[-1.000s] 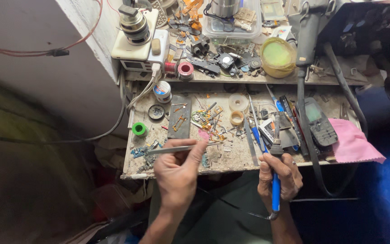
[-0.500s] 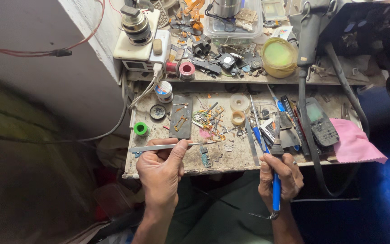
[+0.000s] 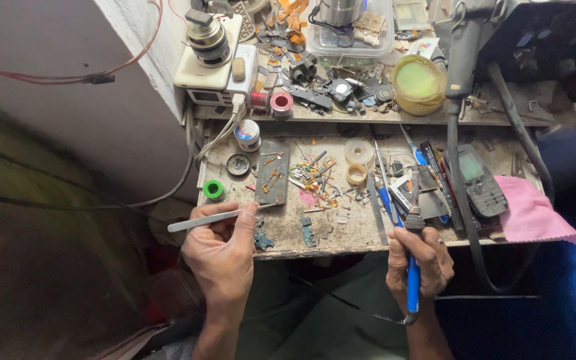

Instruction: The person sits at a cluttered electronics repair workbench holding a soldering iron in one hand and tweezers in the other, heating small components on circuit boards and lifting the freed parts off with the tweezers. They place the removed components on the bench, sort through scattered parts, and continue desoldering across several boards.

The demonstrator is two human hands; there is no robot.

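Your left hand (image 3: 223, 248) sits at the near left edge of the surface (image 3: 361, 233), its fingers closed on metal tweezers (image 3: 211, 218) that lie almost level, the blunt end sticking out to the left past the edge. The tips point right, toward a dark board (image 3: 273, 172) standing lengthwise on the surface; whether the tips touch anything is hard to tell, since your thumb covers part of the shaft and the tips blur into the clutter.

Your right hand (image 3: 418, 261) is below the near edge, fingers wrapped round the blue handle of a soldering iron (image 3: 413, 263). Its dark upper end rises over the edge among loose tools, and the tip is lost against them. The cable at the handle's bottom runs off left across your lap.

Between your hands, small green board scraps (image 3: 308, 233) lie near the edge, too small to read clearly. A green roll (image 3: 214, 189) sits just above your left hand. To the right, an old phone (image 3: 478, 180) lies beside a pink cloth (image 3: 535, 215), which hangs over the surface's corner. A thick black hose crosses the phone's left side and hides part of it. The shelf (image 3: 381, 115) behind is crowded, and its upper things are cut off by the frame.
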